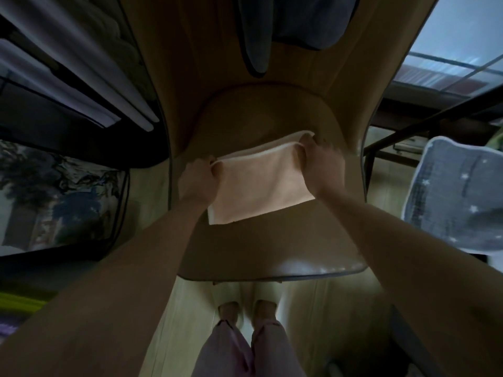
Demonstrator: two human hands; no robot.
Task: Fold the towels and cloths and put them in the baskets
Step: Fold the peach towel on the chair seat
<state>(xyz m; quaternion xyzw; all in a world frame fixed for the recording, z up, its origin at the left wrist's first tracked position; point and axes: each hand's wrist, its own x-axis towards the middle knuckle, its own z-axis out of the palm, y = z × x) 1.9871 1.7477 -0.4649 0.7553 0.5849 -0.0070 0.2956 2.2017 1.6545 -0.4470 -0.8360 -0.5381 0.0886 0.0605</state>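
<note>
Our left hand [197, 176] and right hand [322, 163] pinch the far corners of a peach towel [261, 186], folded flat on the chair seat [272, 246] beneath our fingers; no basket in view, so stowing remains.

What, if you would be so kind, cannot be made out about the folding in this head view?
- Left hand and right hand fingertips: curled under the pink towel edge.
- Number of towel layers: hidden beneath the top layer.
- Baskets: none recognisable; dim surroundings.
- Dark cloth on the chair back: cut off by the top edge.
</note>
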